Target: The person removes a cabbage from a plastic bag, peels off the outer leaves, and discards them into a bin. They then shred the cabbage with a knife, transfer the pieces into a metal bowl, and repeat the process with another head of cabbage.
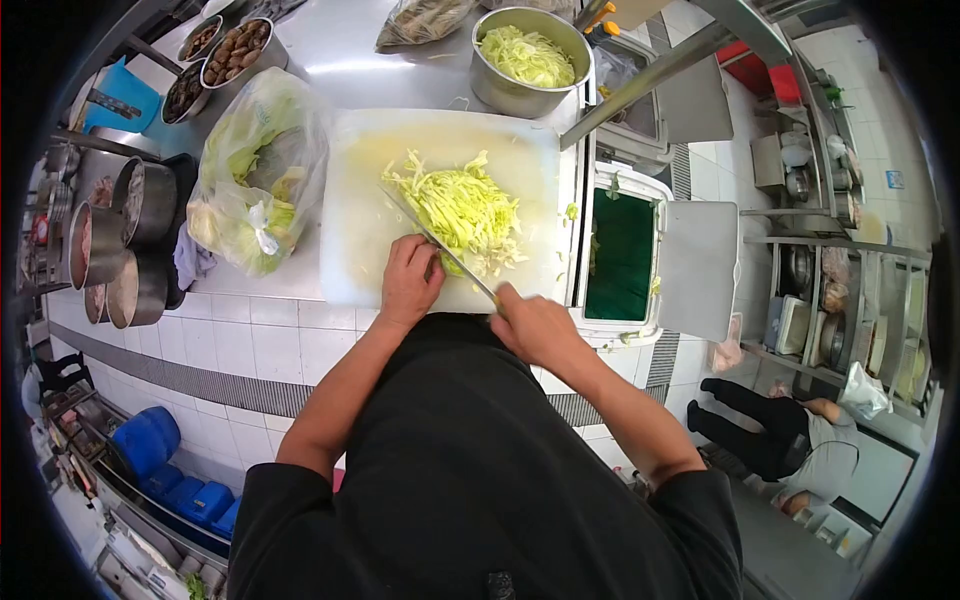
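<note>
On a white cutting board (350, 200) lies a heap of shredded green cabbage (460, 205). A knife (440, 243) slants across the near left side of the heap. Its handle is in my right hand (530, 322), with the fingers closed round it. My left hand (411, 278) is beside the blade at the board's front edge, its fingers curled and pressed together; whether cabbage is under them is hidden. To the left of the board stands a knotted clear plastic bag of cabbage (262, 190).
A metal pot of shredded cabbage (527, 58) stands behind the board. An open bin with a green inside (620, 255) is at the right, below a metal post (650, 80). Metal pots (150, 200) stand at the left. Another person (770, 430) is farther right.
</note>
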`<state>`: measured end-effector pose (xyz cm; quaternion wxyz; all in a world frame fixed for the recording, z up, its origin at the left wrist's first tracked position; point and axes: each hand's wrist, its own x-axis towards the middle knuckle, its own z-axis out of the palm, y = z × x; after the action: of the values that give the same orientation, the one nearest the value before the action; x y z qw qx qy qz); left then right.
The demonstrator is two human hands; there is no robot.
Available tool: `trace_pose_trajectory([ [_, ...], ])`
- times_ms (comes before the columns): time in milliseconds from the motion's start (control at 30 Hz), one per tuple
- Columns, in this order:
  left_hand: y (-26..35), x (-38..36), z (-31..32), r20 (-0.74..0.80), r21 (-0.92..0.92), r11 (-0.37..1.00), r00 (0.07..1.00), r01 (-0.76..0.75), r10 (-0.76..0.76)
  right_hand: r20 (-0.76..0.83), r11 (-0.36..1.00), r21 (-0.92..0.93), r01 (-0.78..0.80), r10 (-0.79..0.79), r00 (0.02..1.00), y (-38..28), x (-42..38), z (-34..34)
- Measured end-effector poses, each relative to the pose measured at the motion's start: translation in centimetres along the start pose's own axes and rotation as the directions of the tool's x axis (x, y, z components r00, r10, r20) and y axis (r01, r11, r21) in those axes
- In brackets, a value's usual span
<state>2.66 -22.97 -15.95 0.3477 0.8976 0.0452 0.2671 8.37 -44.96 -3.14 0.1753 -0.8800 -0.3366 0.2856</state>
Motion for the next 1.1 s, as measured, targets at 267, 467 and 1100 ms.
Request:
trace_pose_trajectory([
  [267,0.0,0.0,-0.4,0.026,-0.007,1.000,1.000,-0.002,0.002,-0.056,0.998,0.034,-0.051,0.053,0.997,1.6,1.2,5.5],
  [467,0.4,-0.2,-1.6,0.076,-0.030,1.000,0.997,0.005,-0.003,-0.093,0.997,0.046,0.059,-0.055,0.994,0.5,4.8,3.5],
  [1100,0.0,-0.6,-1.8,0.119,0.015,1.000,0.993,-0.013,0.011,-0.111,0.994,0.037,0.104,-0.099,0.989,-0.2,3.1,2.2],
])
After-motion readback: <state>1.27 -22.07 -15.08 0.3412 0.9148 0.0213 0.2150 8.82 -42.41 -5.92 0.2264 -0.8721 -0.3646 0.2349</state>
